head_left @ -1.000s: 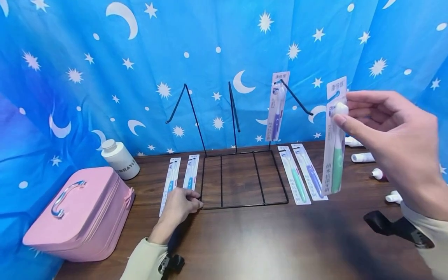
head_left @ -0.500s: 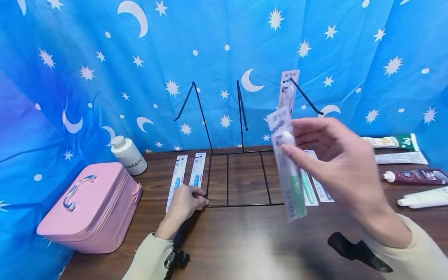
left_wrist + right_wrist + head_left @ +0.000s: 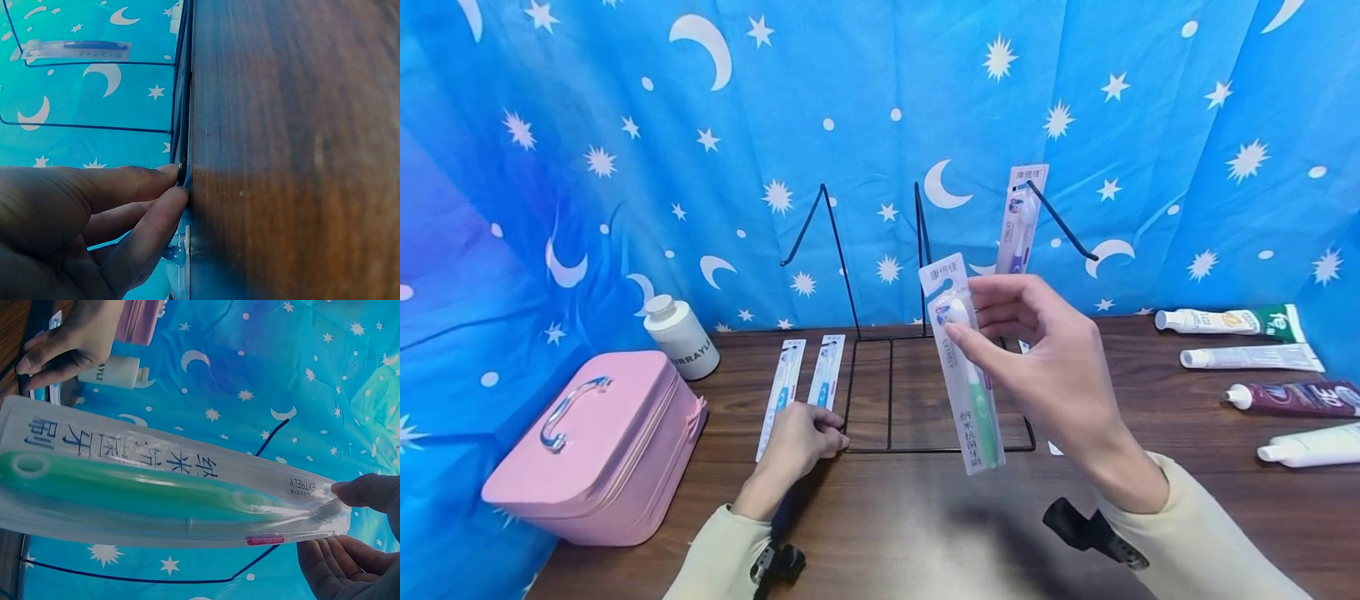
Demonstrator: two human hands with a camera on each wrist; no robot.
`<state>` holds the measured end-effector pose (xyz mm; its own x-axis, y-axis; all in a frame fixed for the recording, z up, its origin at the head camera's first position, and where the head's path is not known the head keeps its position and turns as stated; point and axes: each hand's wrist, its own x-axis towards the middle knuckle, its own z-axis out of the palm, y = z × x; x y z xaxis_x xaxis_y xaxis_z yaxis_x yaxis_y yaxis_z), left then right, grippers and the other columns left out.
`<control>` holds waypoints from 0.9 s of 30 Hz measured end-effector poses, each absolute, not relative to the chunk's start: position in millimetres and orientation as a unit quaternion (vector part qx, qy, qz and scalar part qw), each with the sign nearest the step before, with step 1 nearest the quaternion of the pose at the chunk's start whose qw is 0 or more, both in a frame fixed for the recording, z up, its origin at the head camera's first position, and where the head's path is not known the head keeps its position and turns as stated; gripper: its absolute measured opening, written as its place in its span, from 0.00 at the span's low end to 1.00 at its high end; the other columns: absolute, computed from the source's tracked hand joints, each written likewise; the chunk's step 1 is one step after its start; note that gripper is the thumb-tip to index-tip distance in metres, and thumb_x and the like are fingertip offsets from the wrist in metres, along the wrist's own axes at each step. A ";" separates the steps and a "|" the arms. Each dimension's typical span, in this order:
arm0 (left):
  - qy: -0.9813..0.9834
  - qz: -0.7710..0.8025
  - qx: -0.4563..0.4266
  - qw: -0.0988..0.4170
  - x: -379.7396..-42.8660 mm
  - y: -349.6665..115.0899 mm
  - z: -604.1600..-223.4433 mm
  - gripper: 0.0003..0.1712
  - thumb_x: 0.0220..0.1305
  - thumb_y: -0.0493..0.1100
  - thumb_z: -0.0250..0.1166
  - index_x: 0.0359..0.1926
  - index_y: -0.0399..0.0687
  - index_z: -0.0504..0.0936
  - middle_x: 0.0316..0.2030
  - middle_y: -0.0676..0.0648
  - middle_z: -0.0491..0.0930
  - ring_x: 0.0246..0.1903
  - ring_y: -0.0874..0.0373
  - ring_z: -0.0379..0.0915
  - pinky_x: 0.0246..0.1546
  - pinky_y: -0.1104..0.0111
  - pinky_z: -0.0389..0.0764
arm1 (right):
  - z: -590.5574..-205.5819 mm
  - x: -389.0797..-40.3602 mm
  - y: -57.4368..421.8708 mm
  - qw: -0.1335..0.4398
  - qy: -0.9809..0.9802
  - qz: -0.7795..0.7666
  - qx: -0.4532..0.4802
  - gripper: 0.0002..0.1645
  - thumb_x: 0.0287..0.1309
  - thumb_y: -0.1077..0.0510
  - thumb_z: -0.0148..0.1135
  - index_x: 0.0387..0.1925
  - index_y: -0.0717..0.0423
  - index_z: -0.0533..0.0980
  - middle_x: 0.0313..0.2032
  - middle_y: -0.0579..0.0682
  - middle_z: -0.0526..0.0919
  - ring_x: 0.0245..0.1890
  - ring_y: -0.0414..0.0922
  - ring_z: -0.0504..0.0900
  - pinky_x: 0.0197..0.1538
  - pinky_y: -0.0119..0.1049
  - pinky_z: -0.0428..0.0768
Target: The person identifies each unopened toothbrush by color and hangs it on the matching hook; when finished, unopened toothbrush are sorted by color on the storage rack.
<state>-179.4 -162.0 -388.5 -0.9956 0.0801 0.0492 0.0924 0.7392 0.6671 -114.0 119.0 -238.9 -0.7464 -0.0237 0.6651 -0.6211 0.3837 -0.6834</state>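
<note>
My right hand (image 3: 1052,367) pinches a packaged green toothbrush (image 3: 976,408) near its head end, thumb in front and fingers behind. The pack hangs nearly upright before the black wire display rack (image 3: 891,392), its hook slot near the top. In the right wrist view the green handle (image 3: 125,487) shows through clear plastic. My left hand (image 3: 797,437) pinches the rack's front left corner; the left wrist view shows thumb and finger (image 3: 144,184) meeting on the wire. A packaged purple toothbrush (image 3: 1022,221) hangs from the rack's right hook. The middle hook (image 3: 919,221) and left hook (image 3: 805,225) carry nothing.
Two packaged blue toothbrushes (image 3: 826,375) lie left of the rack. Packs right of it are mostly hidden behind my right hand. Several toothpaste tubes (image 3: 1255,358) lie far right. A white bottle (image 3: 681,337) and pink case (image 3: 595,450) stand left; a blue curtain (image 3: 850,83) hangs behind.
My right hand has carried the green toothbrush pack leftward, from the right side to in front of the rack's middle. My left hand stays at the rack's corner. The view has shifted slightly right.
</note>
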 end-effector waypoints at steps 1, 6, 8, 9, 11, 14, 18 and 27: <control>-0.932 -0.360 -0.049 0.009 -179.2 -162.2 -387.9 0.08 0.47 0.35 0.75 0.32 0.42 0.88 0.24 0.53 0.83 0.24 0.62 0.75 0.28 0.69 0.74 | -239.4 -115.1 117.6 0.292 -0.780 0.513 0.207 0.26 0.53 0.59 0.72 0.54 0.57 0.75 0.40 0.44 0.79 0.36 0.38 0.81 0.41 0.31 0.80; -0.930 -0.364 -0.048 0.004 -178.5 -162.2 -388.0 0.08 0.48 0.35 0.75 0.33 0.42 0.88 0.24 0.53 0.82 0.23 0.62 0.74 0.26 0.69 0.74 | -241.7 -119.4 112.1 0.292 -0.776 0.518 0.212 0.26 0.53 0.59 0.72 0.54 0.58 0.75 0.40 0.44 0.79 0.37 0.37 0.80 0.41 0.33 0.80; -0.929 -0.367 -0.049 0.003 -178.6 -161.4 -389.0 0.08 0.48 0.35 0.75 0.33 0.42 0.88 0.23 0.54 0.81 0.23 0.62 0.74 0.26 0.69 0.74 | -242.8 -121.1 110.7 0.290 -0.771 0.524 0.215 0.26 0.53 0.60 0.72 0.53 0.59 0.75 0.40 0.44 0.79 0.37 0.37 0.80 0.41 0.33 0.80; -0.929 -0.368 -0.049 0.003 -178.7 -161.1 -389.5 0.08 0.48 0.35 0.75 0.33 0.41 0.87 0.22 0.54 0.81 0.23 0.63 0.74 0.26 0.69 0.75 | -243.2 -122.1 110.0 0.290 -0.767 0.529 0.218 0.26 0.53 0.61 0.72 0.53 0.59 0.75 0.41 0.44 0.79 0.37 0.37 0.80 0.42 0.33 0.80; -0.928 -0.370 -0.049 0.002 -179.0 -160.5 -390.6 0.09 0.48 0.35 0.75 0.33 0.41 0.87 0.22 0.54 0.81 0.23 0.62 0.74 0.25 0.69 0.75 | -243.9 -124.3 108.7 0.293 -0.765 0.530 0.220 0.26 0.52 0.62 0.72 0.53 0.59 0.75 0.41 0.44 0.79 0.37 0.38 0.80 0.42 0.33 0.80; -0.929 -0.368 -0.048 0.000 -177.6 -159.5 -391.0 0.09 0.48 0.35 0.75 0.33 0.41 0.87 0.23 0.53 0.82 0.24 0.62 0.74 0.27 0.69 0.75 | -247.4 -128.1 107.3 0.304 -0.772 0.515 0.217 0.26 0.52 0.62 0.72 0.53 0.58 0.75 0.41 0.44 0.80 0.37 0.38 0.80 0.42 0.33 0.80; -0.931 -0.362 -0.049 -0.003 -174.3 -159.6 -392.9 0.09 0.48 0.35 0.76 0.33 0.42 0.88 0.24 0.53 0.82 0.25 0.61 0.73 0.29 0.69 0.74 | -254.7 -137.9 105.0 0.326 -0.781 0.489 0.212 0.26 0.52 0.62 0.72 0.53 0.58 0.75 0.41 0.47 0.81 0.39 0.39 0.81 0.42 0.35 0.80; -0.930 -0.364 -0.047 0.005 -178.9 -162.0 -389.3 0.09 0.47 0.35 0.76 0.33 0.41 0.88 0.20 0.54 0.80 0.22 0.62 0.73 0.26 0.69 0.74 | -254.3 -169.6 99.1 0.348 -0.773 0.487 0.210 0.24 0.55 0.60 0.70 0.52 0.60 0.74 0.41 0.49 0.81 0.41 0.41 0.81 0.45 0.37 0.80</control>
<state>-178.9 -162.0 -389.3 -0.9956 0.0833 0.0424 0.0900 0.7300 0.6775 -169.6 99.1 -254.3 -0.6696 0.0149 0.7426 -0.6635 0.4375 -0.6070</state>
